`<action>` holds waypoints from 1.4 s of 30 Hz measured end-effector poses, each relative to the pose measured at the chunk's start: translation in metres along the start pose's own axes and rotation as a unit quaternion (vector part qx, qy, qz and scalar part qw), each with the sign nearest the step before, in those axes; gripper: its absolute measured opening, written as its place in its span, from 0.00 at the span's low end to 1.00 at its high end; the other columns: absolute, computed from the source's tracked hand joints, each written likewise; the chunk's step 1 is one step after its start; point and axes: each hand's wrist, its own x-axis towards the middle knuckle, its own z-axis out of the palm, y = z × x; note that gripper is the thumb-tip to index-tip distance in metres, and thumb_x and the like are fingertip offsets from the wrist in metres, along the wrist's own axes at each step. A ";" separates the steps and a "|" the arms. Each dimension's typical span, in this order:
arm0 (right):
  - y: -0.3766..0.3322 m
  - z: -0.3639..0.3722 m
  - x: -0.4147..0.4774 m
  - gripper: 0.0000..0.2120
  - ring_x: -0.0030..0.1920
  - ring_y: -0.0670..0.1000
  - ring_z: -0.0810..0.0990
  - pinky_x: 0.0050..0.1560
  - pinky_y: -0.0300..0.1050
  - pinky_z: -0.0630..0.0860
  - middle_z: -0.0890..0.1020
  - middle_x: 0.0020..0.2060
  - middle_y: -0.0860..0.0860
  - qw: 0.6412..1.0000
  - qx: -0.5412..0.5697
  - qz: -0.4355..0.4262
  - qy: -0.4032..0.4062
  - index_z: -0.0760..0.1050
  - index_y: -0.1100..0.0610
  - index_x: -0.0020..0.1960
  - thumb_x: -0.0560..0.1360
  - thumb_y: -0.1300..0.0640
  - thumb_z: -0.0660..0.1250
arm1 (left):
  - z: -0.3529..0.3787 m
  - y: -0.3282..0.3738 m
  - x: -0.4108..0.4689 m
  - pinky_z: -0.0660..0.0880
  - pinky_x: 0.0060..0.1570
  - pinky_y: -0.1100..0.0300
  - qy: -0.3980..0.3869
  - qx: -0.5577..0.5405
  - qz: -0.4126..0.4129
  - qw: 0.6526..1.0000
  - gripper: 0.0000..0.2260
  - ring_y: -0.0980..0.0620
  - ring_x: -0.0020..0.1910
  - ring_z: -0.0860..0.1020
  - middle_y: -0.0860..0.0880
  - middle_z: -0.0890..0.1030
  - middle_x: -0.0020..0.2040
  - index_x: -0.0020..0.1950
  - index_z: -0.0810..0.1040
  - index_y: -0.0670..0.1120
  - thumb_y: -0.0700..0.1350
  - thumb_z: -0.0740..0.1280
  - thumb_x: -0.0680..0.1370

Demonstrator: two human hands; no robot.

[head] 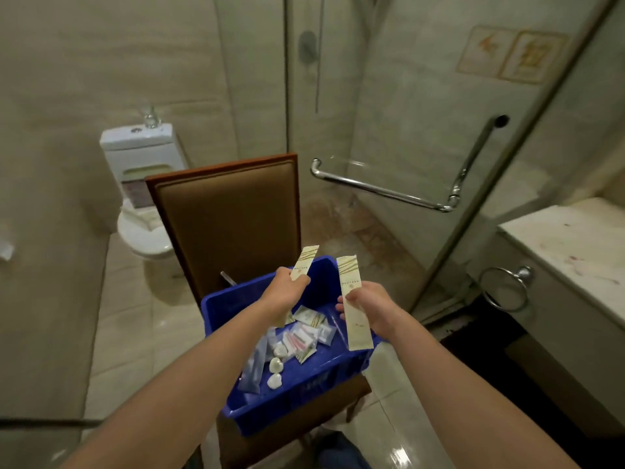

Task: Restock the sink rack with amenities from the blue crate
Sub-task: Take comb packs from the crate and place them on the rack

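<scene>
both hands (pixel 367 308) grip long packets (pixel 352 306).

Cream packets (pixel 353 306) with gold streaks in my fingers, bright blue crate (pixel 291 404), brown chair back (pixel 226 218), white toilet (pixel 142 157)

A brown padded chair (pixel 226 211) stands in front of me, its back on the far side. Beyond it to the left is a white toilet (pixel 143 184). On my right a glass shower door carries a chrome handle (pixel 389 189), and a towel ring (pixel 505 287) hangs below the marble counter (pixel 575 252).
</scene>
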 end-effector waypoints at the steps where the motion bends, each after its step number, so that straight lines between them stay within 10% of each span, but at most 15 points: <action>1: 0.002 -0.008 -0.009 0.19 0.43 0.54 0.82 0.53 0.54 0.80 0.81 0.47 0.60 1.000 -0.003 -0.009 0.007 0.72 0.63 0.67 0.77 0.71 0.58 | 0.003 0.004 -0.005 0.68 0.37 0.55 -0.009 0.001 0.009 1.000 0.19 0.50 0.38 0.73 0.47 0.76 0.44 0.64 0.65 0.45 0.53 0.62 0.78; 14: 0.033 -0.135 -0.094 0.20 0.32 0.51 0.77 0.24 0.38 0.72 0.80 0.45 0.57 0.983 -0.068 -0.037 0.168 0.71 0.58 0.59 0.69 0.63 0.71 | 0.103 0.085 -0.051 0.71 0.36 0.61 -0.123 0.117 0.142 0.975 0.17 0.53 0.43 0.75 0.47 0.74 0.55 0.64 0.62 0.44 0.48 0.64 0.80; 30: 0.083 -0.370 -0.189 0.14 0.39 0.48 0.81 0.36 0.41 0.71 0.83 0.42 0.47 0.914 -0.304 -0.029 0.266 0.80 0.47 0.53 0.69 0.56 0.68 | 0.317 0.195 -0.133 0.74 0.49 0.57 -0.154 0.206 0.335 0.907 0.16 0.52 0.51 0.78 0.52 0.79 0.55 0.60 0.75 0.49 0.51 0.69 0.74; 36: 0.105 -0.454 -0.222 0.23 0.59 0.50 0.78 0.57 0.47 0.76 0.79 0.60 0.46 0.888 -0.320 -0.045 0.327 0.75 0.49 0.65 0.70 0.56 0.71 | 0.397 0.234 -0.172 0.74 0.45 0.58 -0.194 0.232 0.404 0.863 0.17 0.53 0.49 0.79 0.52 0.82 0.54 0.62 0.78 0.50 0.52 0.69 0.75; 42: 0.126 -0.524 -0.255 0.22 0.57 0.48 0.77 0.54 0.47 0.77 0.78 0.57 0.45 0.868 -0.297 -0.038 0.395 0.74 0.49 0.60 0.68 0.55 0.74 | 0.463 0.271 -0.207 0.74 0.57 0.54 -0.199 0.259 0.464 0.823 0.17 0.51 0.57 0.77 0.53 0.80 0.57 0.63 0.78 0.47 0.53 0.67 0.77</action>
